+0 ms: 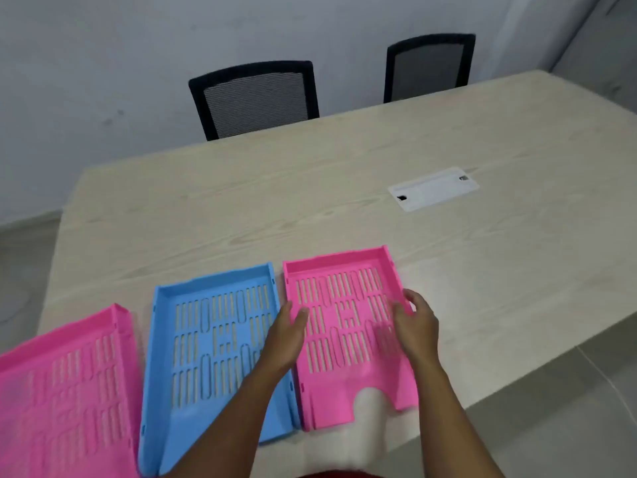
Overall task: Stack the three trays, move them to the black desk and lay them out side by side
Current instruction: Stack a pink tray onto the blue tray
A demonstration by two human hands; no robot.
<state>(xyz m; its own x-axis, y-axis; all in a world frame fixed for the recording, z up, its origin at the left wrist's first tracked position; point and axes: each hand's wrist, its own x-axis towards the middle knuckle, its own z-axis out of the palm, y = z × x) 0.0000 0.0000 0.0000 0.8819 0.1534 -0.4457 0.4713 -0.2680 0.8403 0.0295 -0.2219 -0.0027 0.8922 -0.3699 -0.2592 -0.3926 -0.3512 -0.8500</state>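
Note:
Three slotted plastic trays lie side by side on a pale wooden table (310,188): a pink tray (62,391) at the left, a blue tray (206,346) in the middle, and a second pink tray (344,322) at the right. My left hand (287,336) is over the left wall of the right pink tray, fingers apart, gripping nothing. My right hand (415,322) hovers at that tray's right wall, fingers loosely curled and apart, with nothing held. Whether either hand touches the tray is unclear. No black desk is in view.
Two black mesh chairs (255,98) (429,65) stand behind the table against a white wall. A white cable cover plate (432,188) is set into the tabletop at the right. Grey floor shows to the left and right of the table.

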